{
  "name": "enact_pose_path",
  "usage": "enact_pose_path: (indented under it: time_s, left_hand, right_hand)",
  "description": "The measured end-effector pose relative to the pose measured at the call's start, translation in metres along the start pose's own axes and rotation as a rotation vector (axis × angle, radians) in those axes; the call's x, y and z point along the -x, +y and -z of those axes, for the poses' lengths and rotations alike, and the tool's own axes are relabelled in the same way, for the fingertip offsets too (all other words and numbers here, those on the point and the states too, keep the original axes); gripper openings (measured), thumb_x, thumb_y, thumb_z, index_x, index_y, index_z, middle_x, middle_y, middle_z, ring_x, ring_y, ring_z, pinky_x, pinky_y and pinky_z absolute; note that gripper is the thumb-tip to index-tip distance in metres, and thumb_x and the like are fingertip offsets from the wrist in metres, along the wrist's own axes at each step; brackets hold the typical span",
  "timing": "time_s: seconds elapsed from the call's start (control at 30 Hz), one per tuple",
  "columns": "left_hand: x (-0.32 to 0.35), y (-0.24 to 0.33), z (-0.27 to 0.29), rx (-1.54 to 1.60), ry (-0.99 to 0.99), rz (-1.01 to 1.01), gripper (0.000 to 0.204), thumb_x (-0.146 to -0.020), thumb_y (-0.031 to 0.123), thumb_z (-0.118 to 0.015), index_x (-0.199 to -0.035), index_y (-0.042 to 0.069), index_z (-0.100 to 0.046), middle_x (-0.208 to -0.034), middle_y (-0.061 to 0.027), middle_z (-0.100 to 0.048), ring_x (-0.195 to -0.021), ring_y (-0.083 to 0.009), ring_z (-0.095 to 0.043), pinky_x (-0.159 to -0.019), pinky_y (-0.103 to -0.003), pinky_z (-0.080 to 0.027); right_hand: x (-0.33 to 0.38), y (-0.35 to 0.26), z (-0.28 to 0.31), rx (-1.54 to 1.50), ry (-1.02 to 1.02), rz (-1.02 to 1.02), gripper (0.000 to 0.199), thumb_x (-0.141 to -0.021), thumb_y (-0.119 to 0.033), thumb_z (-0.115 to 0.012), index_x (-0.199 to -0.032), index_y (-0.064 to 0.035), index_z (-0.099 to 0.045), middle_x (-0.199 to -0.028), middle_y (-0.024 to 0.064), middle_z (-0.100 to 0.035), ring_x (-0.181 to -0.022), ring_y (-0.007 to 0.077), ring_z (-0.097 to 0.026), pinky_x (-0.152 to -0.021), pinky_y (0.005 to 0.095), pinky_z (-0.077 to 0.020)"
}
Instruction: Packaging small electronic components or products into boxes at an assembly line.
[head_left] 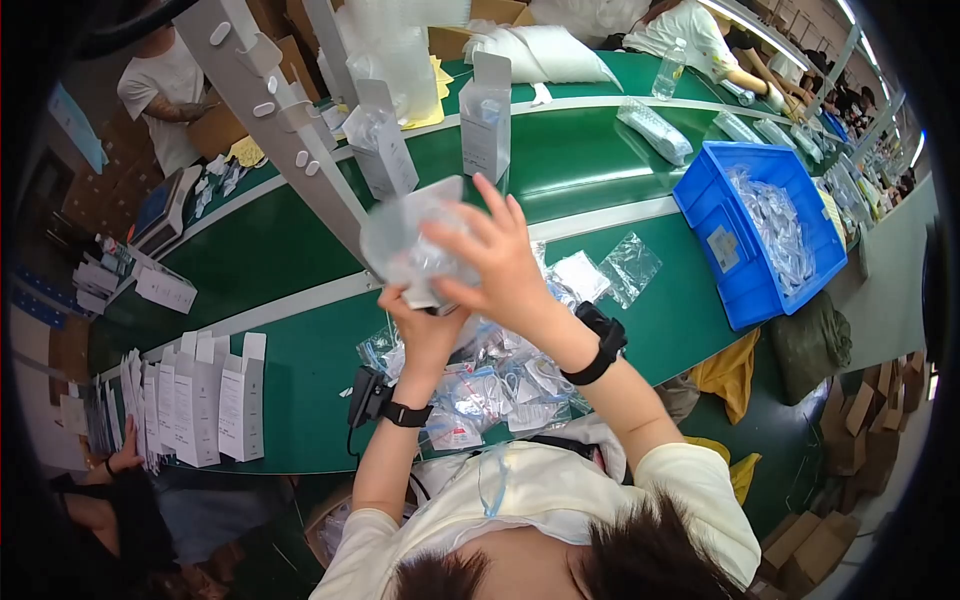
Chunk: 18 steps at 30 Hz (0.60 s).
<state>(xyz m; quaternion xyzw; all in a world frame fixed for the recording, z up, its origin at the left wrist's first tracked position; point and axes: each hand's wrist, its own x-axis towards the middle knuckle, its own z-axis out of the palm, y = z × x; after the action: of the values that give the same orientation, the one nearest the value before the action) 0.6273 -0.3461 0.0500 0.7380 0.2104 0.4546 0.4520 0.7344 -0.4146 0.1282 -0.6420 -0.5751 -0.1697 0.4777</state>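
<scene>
A small white carton (403, 228), blurred by motion and with its flap up, is tilted over the bench in front of me. From below, my left hand (424, 328) grips it with bent fingers. My right hand (497, 258) is at its near right side, fingers spread, the fingertips over the carton's opening. Something clear shows at that opening, too smeared to name. Under my wrists lies a loose heap of small clear plastic bags (490, 390) with white and bluish contents. One flat clear bag (631, 270) lies to the right of the heap.
Two open white cartons (486, 135) stand upright on the green belt (570, 150) beyond. A blue bin (722, 240) of bagged parts sits right. Several cartons (240, 405) stand in a row at left, by another person's hand (127, 455). A metal post (290, 140) rises left of my hands.
</scene>
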Motion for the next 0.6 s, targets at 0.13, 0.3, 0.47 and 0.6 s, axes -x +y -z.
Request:
enact_pose_path:
  time_s: [0.13,0.3,0.47,0.6]
  left_hand:
    - [0.001,-0.018,0.013,0.128,0.066,-0.160,0.082,-0.053,0.005,-0.081,-0.106,0.012,-0.020,-0.133,-0.0220,-0.018,-0.115,-0.0303,-0.038,-0.098,-0.040,-0.032]
    - [0.010,-0.014,0.042,-0.021,-0.050,-0.024,0.089,-0.052,0.007,-0.081,-0.117,0.012,-0.020,-0.132,-0.0202,-0.019,-0.116,-0.0304,-0.037,-0.097,-0.039,-0.032]
    - [-0.009,0.029,0.062,-0.275,-0.203,-0.024,0.074,-0.054,0.009,-0.079,-0.116,0.009,-0.039,-0.130,-0.0165,-0.026,-0.113,-0.0285,-0.040,-0.094,-0.035,-0.035]
    - [-0.016,0.036,0.072,-0.239,-0.221,0.034,0.040,-0.056,0.008,-0.075,-0.092,0.004,-0.057,-0.119,-0.0134,-0.041,-0.101,-0.0251,-0.048,-0.084,-0.032,-0.040]
  right_hand:
    - [0.025,0.026,0.017,-0.023,-0.004,0.024,0.030,-0.069,-0.012,-0.064,-0.099,-0.0083,-0.062,-0.113,0.0124,-0.052,-0.112,0.0362,-0.042,-0.094,0.0414,-0.0338]
    - [0.089,0.136,0.050,0.315,-0.162,-0.382,0.031,-0.070,-0.009,-0.064,-0.100,-0.0040,-0.061,-0.106,0.0141,-0.055,-0.098,0.0313,-0.050,-0.086,0.0344,-0.0397]
    - [0.131,0.175,0.054,0.293,-0.572,-0.389,0.030,-0.068,-0.007,-0.065,-0.097,-0.0020,-0.059,-0.100,0.0121,-0.057,-0.089,0.0291,-0.053,-0.079,0.0335,-0.0428]
    - [0.121,0.173,0.063,0.049,-0.548,-0.602,0.028,-0.066,-0.004,-0.066,-0.092,-0.0005,-0.057,-0.093,0.0086,-0.059,-0.079,0.0237,-0.055,-0.071,0.0295,-0.0440]
